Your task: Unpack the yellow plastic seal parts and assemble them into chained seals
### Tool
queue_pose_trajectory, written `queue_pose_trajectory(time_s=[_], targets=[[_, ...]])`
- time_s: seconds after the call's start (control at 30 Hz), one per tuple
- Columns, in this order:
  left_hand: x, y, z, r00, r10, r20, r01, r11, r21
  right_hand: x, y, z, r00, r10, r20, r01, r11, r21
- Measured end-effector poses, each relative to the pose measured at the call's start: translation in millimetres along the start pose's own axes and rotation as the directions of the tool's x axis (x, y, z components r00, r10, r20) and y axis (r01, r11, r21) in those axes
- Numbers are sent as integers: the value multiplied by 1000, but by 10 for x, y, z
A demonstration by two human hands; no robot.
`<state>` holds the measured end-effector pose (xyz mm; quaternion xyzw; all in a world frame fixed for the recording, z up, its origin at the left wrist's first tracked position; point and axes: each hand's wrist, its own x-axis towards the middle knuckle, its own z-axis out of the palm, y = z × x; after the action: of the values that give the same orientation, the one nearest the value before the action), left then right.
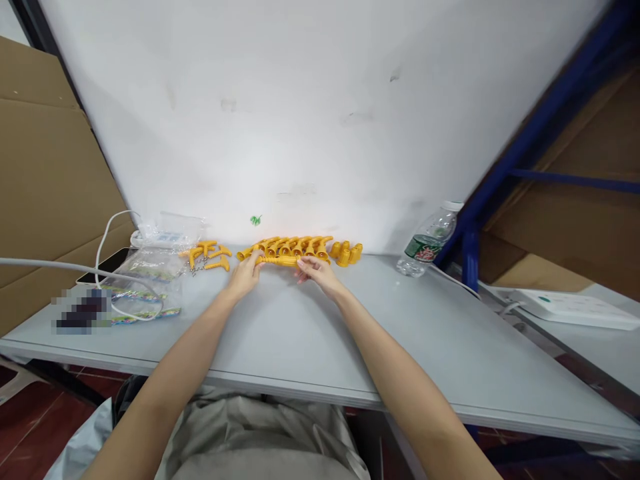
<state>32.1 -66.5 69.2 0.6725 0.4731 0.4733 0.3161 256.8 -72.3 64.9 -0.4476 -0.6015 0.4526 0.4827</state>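
Observation:
Both my arms reach across a grey table (pixel 310 333) to a row of several yellow plastic parts (pixel 290 247) lying against the white wall. My left hand (pixel 246 273) and my right hand (pixel 316 270) each pinch one end of a long yellow piece (pixel 280 261) that lies just in front of the row. The fingers of both hands are closed on it. A few short yellow caps (pixel 347 253) sit at the right end of the row. Several T-shaped yellow parts with small chains (pixel 207 255) lie to the left.
Clear plastic bags (pixel 150 267), a white cable (pixel 107 233) and a phone (pixel 107 263) lie at the table's left. A water bottle (pixel 427 241) lies at the right by a blue rack post (pixel 470 257). Cardboard (pixel 45 173) leans at far left. A white power strip (pixel 570 307) rests at right.

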Motion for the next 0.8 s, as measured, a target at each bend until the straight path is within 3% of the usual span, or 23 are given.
queue_pose_trajectory(time_s=[0.17,0.27,0.37,0.5,0.8], targets=[[-40,98,19,1000,-31,-4,30,995,-100,-5,-45,71,989,111,-98,-109,994,18],[-42,106,14,998,-64,-18,61,991,-121,-16,-78,69,984,163,-76,-162,987,12],[-25,74,1,997,-76,-27,72,987,-144,-40,-109,25,994,110,3,-110,994,28],[-11,31,-2,1000,-20,-12,20,999,-42,-64,-129,-10,998,-9,65,7,999,39],[-27,32,12,1000,25,11,-26,1000,10,-44,-151,97,996,80,-30,-79,995,57]])
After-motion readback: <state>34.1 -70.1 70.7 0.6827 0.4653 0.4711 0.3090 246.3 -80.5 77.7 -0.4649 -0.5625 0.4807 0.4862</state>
